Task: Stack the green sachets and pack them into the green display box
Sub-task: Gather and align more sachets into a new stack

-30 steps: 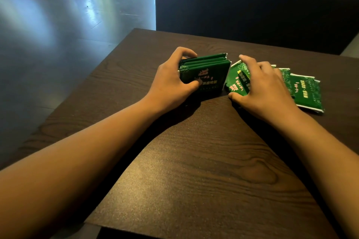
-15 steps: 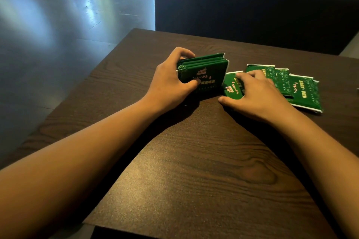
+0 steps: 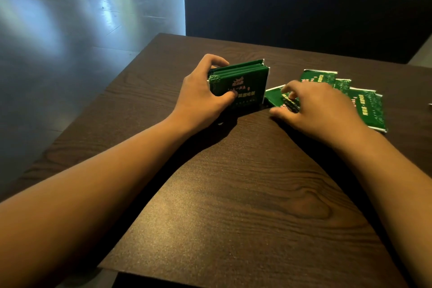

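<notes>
A dark wood-grain table [image 3: 245, 206] fills the lower and middle part of the frame, with both bare forearms reaching up from the bottom corners toward its far half. Just above centre, the left hand [image 3: 201, 98] grips a stack of green sachets [image 3: 240, 82] stood on edge: the thumb lies across the printed front face, and the fingers [image 3: 216, 59] curl over the top and behind it. Several sachet edges show along the top of the stack, packed close together.

Just right of the stack, the right hand [image 3: 313, 107] comes down palm-first on a loose green sachet [image 3: 277, 98] that lies nearly flat with its left end close to the stack's lower right corner. The fingers are bent, their tips on the sachet's printed face and the thumb at its near edge; whether the sachet is actually pinched or only touched cannot be told.

Further right, at the centre right of the frame, more green sachets [image 3: 367, 107] lie flat and overlapping on the table, partly hidden by the back of the right hand. One [image 3: 319, 76] sits above the knuckles, another reaches toward the right edge of the frame.

A dark upholstered seat back [image 3: 304, 7] spans the upper right, and a glossy grey floor [image 3: 70, 30] fills the upper left
</notes>
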A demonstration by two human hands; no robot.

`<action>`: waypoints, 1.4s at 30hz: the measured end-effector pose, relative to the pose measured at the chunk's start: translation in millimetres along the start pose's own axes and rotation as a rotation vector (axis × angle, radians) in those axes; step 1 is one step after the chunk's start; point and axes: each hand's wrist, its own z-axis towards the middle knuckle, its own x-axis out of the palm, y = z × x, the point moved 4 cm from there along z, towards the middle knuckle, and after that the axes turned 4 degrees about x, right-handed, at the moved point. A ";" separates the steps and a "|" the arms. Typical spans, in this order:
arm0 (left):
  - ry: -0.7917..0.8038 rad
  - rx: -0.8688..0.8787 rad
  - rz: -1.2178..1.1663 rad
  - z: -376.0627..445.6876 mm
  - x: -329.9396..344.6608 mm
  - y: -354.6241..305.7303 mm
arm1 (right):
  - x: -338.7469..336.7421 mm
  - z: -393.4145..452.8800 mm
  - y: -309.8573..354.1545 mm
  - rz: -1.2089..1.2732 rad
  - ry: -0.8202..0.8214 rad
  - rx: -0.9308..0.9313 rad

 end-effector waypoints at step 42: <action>0.217 0.024 -0.128 -5.8 10.2 -9.4 | -1.8 -8.7 39.1 0.294 -0.534 -0.359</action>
